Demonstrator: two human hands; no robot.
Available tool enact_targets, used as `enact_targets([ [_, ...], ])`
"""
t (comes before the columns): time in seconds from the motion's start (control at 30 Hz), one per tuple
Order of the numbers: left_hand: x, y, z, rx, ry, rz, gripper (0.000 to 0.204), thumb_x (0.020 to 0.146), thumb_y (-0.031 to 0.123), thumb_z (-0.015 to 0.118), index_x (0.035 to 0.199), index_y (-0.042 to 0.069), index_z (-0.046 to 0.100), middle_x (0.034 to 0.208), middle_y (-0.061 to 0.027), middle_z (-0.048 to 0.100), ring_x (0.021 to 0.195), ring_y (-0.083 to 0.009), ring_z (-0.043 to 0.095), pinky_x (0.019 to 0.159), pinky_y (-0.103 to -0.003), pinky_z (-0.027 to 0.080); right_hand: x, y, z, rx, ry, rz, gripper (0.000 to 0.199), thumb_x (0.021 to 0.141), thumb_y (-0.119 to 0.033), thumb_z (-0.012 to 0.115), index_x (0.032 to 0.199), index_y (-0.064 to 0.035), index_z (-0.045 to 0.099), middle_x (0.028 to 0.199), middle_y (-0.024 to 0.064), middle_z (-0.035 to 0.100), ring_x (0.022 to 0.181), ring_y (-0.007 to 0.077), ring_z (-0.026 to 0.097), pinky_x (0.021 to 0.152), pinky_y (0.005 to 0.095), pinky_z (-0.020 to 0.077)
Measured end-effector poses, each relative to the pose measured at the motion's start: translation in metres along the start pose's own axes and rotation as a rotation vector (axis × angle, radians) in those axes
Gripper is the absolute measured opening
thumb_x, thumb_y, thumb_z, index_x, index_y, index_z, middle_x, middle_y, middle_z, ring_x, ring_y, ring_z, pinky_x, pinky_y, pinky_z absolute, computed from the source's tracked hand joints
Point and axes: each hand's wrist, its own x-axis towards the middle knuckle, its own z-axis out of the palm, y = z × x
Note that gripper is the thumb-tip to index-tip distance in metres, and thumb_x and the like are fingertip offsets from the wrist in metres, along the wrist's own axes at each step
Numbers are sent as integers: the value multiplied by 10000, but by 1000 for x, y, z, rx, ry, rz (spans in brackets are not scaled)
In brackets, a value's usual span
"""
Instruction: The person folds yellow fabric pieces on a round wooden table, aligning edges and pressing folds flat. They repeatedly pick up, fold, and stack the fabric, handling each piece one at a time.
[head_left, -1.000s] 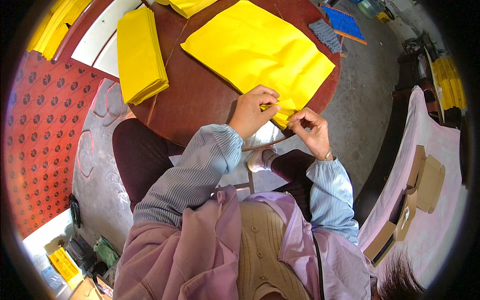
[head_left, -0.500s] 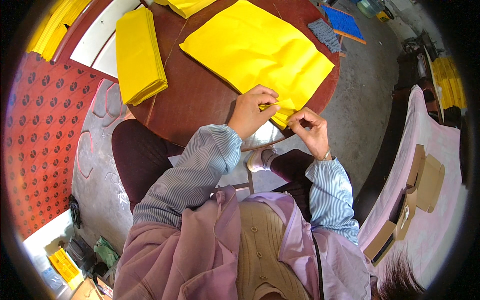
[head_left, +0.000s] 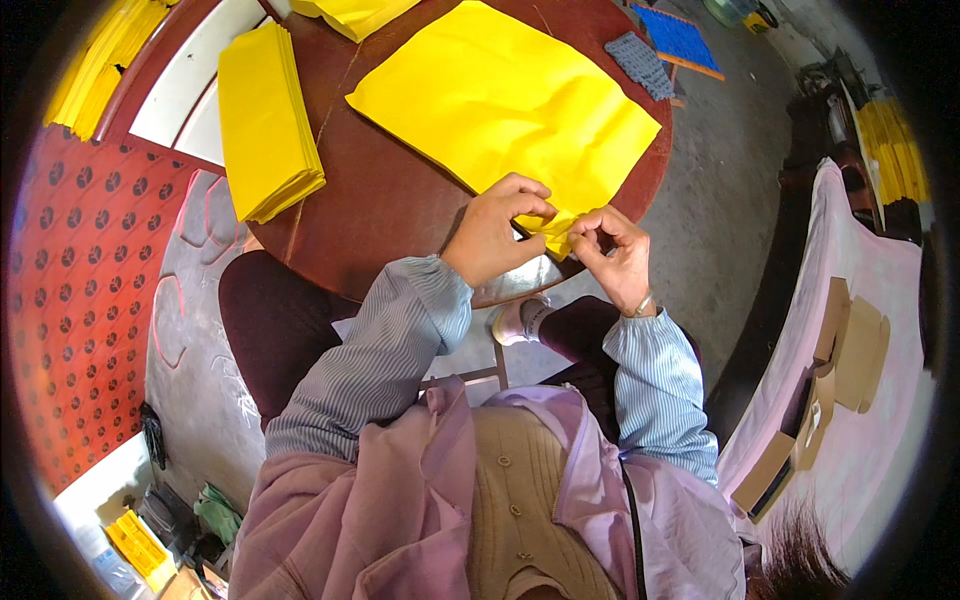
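A large yellow sheet (head_left: pixel 500 90), of paper or thin cloth, lies slightly rippled on a round dark-red table (head_left: pixel 380 200). Its near corner is folded or bunched at the table's edge. My right hand (head_left: pixel 615 255) pinches that corner between thumb and fingertips. Just to the left, my left hand (head_left: pixel 500 228) hovers at the same edge with thumb and forefinger curved and apart, nothing visible between them. Its other fingers are partly hidden. A stack of folded yellow sheets (head_left: pixel 265 120) stands at the table's left side.
More yellow material (head_left: pixel 355 12) lies at the table's far edge, and a grey knitted cloth (head_left: pixel 640 65) at its far right. Beyond is a blue-topped stool (head_left: pixel 678 40). Opened cardboard boxes (head_left: pixel 860 350) rest on a pink-covered surface (head_left: pixel 790 360) to the right. My knees are beneath the near edge.
My left thumb and forefinger have parted from the folded corner. My right hand stays pinched there, and the small folds show less now. The whole view has shifted slightly.
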Motion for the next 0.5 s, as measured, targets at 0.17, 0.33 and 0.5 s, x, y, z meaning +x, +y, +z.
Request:
enact_targets([
  [0.17, -2, 1, 5, 28, 6, 8, 350, 762, 58, 847, 1089, 25, 728, 1215, -104, 672, 1092, -255, 713, 950, -346, 581, 0, 0, 0, -13, 9, -5, 56, 862, 7, 747, 899, 6, 705, 819, -14, 635, 683, 37, 538, 630, 217, 439],
  [0.33, -2, -1, 9, 16, 47, 27, 297, 782, 64, 852, 1051, 14, 737, 1199, -102, 674, 1040, -256, 722, 919, -340, 589, 0, 2, -1, -19, -2, -13, 53, 874, -5, 747, 917, 9, 719, 839, 9, 672, 714, 60, 596, 661, 229, 477],
  [0.5, -3, -4, 10, 100, 78, 45, 241, 801, 62, 846, 1011, 3, 744, 1197, -108, 689, 1036, -249, 723, 899, -330, 587, -2, 3, -5, 13, -33, -35, 61, 934, -35, 746, 946, 18, 719, 871, 38, 697, 775, 96, 670, 711, 257, 527],
])
